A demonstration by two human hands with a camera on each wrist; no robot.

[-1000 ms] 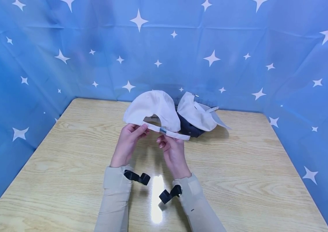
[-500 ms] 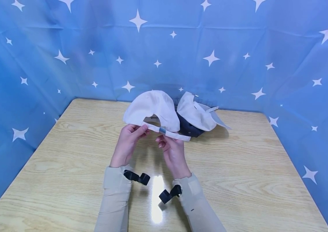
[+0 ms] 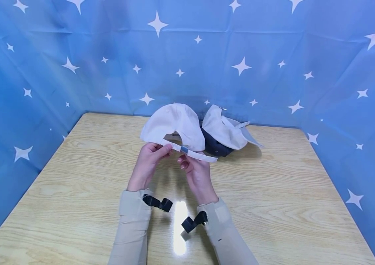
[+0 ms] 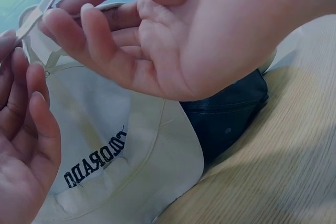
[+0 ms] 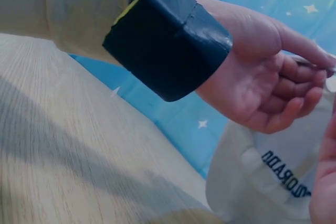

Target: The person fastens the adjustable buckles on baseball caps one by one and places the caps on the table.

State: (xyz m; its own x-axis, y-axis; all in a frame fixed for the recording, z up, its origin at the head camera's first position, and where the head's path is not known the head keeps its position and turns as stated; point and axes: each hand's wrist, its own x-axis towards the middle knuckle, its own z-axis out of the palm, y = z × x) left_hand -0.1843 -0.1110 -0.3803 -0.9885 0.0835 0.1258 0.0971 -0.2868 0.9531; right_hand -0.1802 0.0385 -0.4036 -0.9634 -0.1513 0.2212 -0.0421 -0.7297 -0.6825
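Observation:
A white baseball cap point(image 3: 170, 117) stands near the back of the table, its rear opening toward me. My left hand point(image 3: 149, 162) pinches the left part of its back strap between thumb and fingers. Beneath the strap's right part, my right hand point(image 3: 198, 176) holds it with bent fingers. A metal buckle point(image 3: 184, 149) sits on the strap between the two hands, and the strap's free end point(image 3: 207, 158) sticks out to the right. Reversed dark "COLORADO" stitching point(image 4: 96, 162) shows inside the cap in the left wrist view. The cap's brim is hidden.
Right beside the held cap lies a dark navy cap point(image 3: 215, 145), partly covered. A second white cap point(image 3: 225, 130) leans over it, tilted right. The wooden table point(image 3: 273, 195) ends at a blue star-printed cloth point(image 3: 187, 51) behind and at both sides.
My left hand has shifted slightly to the right, and the strap with its buckle has dipped a little and moved slightly left. My right hand has hardly moved; the other caps stay put.

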